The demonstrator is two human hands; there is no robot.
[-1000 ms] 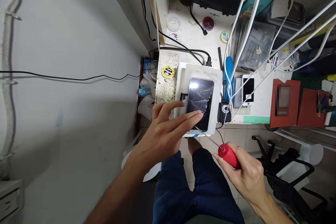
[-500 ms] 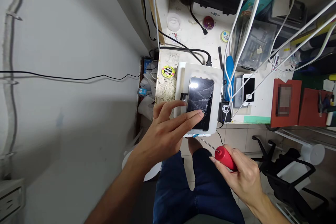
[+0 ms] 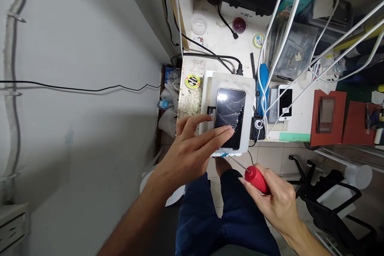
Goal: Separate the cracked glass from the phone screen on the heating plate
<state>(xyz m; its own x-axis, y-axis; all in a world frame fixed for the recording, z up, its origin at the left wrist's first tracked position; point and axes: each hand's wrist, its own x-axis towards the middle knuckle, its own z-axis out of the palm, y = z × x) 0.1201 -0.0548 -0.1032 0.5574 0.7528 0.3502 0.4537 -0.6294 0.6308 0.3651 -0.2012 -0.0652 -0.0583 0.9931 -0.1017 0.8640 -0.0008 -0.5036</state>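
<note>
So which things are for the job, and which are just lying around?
In use:
left hand
right hand
red-handled tool
dark screen
white plate underneath

Seemingly just lying around:
white phone
blue object
yellow-rimmed disc

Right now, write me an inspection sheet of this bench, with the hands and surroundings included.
Surface: white worktop, speckled with stains at left.
Work items: glossy black rectangular panel with crack-like lines, on a pale flat platform; red-handled thin metal tool, tip near the panel's lower edge, contact unclear.
Clutter: round yellow-and-black disc; blue elongated tool; white rectangular phone.
Hands: left hand, fingertips on the panel; right hand grips the red handle.
Cables: black cable, plug behind the platform; white cables crossing at right.
Surroundings: grey wall; black chair.
</note>
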